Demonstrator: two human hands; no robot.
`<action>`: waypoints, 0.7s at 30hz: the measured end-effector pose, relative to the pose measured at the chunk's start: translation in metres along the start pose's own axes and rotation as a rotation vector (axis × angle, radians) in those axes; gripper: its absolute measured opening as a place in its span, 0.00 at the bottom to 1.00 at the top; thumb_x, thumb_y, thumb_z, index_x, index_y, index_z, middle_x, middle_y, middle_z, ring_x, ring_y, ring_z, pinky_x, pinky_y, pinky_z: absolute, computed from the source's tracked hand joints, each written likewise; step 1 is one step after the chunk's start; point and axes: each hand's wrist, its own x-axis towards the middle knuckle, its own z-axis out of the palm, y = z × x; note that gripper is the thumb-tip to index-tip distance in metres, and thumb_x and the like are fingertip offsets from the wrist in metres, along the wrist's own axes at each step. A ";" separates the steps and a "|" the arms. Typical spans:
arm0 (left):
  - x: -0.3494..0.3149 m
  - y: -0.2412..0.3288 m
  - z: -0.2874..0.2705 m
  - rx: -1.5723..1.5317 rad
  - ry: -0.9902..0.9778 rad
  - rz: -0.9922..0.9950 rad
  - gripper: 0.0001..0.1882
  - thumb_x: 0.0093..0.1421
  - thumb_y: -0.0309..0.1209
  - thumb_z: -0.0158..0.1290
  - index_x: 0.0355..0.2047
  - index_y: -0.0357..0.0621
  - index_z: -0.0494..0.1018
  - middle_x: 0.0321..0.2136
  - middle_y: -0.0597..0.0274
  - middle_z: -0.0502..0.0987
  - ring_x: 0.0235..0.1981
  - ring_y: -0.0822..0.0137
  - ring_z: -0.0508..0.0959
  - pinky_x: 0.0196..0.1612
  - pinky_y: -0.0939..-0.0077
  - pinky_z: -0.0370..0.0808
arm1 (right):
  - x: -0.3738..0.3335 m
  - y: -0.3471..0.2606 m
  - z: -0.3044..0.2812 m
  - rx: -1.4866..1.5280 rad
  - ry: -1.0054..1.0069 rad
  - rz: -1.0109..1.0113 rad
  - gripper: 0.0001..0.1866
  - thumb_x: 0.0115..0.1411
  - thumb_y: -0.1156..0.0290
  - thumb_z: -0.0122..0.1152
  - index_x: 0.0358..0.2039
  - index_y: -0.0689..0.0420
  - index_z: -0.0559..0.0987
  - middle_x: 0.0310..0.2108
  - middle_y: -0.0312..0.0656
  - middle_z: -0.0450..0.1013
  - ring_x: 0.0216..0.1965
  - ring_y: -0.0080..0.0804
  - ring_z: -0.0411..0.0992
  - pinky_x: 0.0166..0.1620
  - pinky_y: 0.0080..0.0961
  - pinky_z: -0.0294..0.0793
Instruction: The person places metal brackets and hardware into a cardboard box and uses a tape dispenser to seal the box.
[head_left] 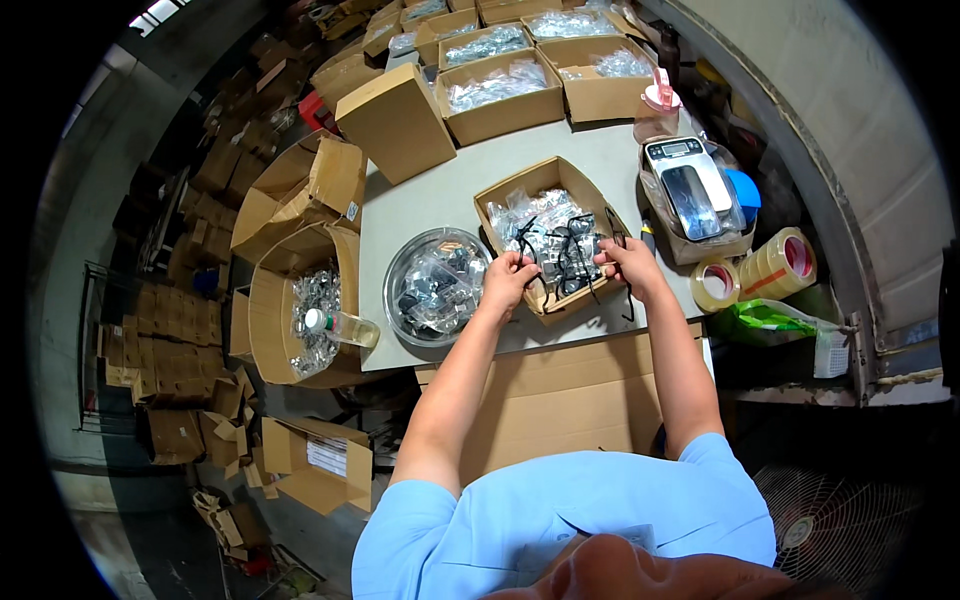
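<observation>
Evidently both hands were busy with thin black cords (pixel 573 240) near the center of the frame, above an open cardboard box (pixel 545 172) that held small clear plastic packets (pixel 543 215). The left hand (pixel 508 281) stood at the box's lower left edge, its thumb and fingers pinched on a black strand. The right hand (pixel 634 264) was at the box's right edge with its fingers curled around more of the same cords, some of which hung down over the near side; how tightly it gripped could not be told. Just left of the box, a round metal bowl (pixel 391 312) full of clear packets rested on the pale tabletop (pixel 420 215).

Toward the left of the frame, a larger carton (pixel 262 325) contained shiny small pieces, and a bottle (pixel 352 329) with a white and green cap lay tilted at its right side. Along the top, several open boxes (pixel 510 112) of packets stood in rows. In the upper right were a pink-lidded jug (pixel 656 118) and a digital scale (pixel 690 185) sitting on a box, with rolls of tape (pixel 775 265) below them and a green bag (pixel 768 318) lower still.
</observation>
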 end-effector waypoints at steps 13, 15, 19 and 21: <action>-0.001 0.015 -0.005 0.151 0.003 0.081 0.11 0.59 0.27 0.49 0.41 0.39 0.65 0.23 0.66 0.74 0.25 0.75 0.75 0.23 0.82 0.70 | -0.026 0.004 0.013 0.027 -0.042 -0.038 0.11 0.61 0.64 0.51 0.36 0.58 0.74 0.22 0.34 0.73 0.16 0.13 0.60 0.17 0.10 0.56; 0.015 0.018 -0.010 0.577 -0.014 0.054 0.18 0.55 0.25 0.51 0.47 0.39 0.64 0.29 0.58 0.77 0.30 0.71 0.78 0.31 0.77 0.73 | -0.023 0.007 0.024 0.043 -0.078 -0.054 0.11 0.59 0.64 0.53 0.36 0.59 0.74 0.21 0.33 0.72 0.15 0.14 0.60 0.17 0.11 0.56; 0.027 0.021 -0.003 1.075 0.033 0.320 0.20 0.51 0.23 0.53 0.45 0.41 0.65 0.28 0.56 0.77 0.30 0.67 0.79 0.34 0.75 0.73 | -0.014 0.018 0.058 -0.229 -0.001 -0.190 0.12 0.46 0.68 0.65 0.27 0.62 0.74 0.21 0.37 0.72 0.22 0.23 0.69 0.25 0.21 0.69; 0.023 0.025 0.001 1.146 0.021 0.392 0.19 0.51 0.23 0.54 0.45 0.41 0.66 0.28 0.56 0.77 0.30 0.67 0.79 0.34 0.74 0.73 | -0.003 0.025 0.073 -0.441 -0.010 -0.213 0.13 0.43 0.69 0.67 0.25 0.61 0.73 0.21 0.41 0.72 0.24 0.27 0.71 0.28 0.24 0.69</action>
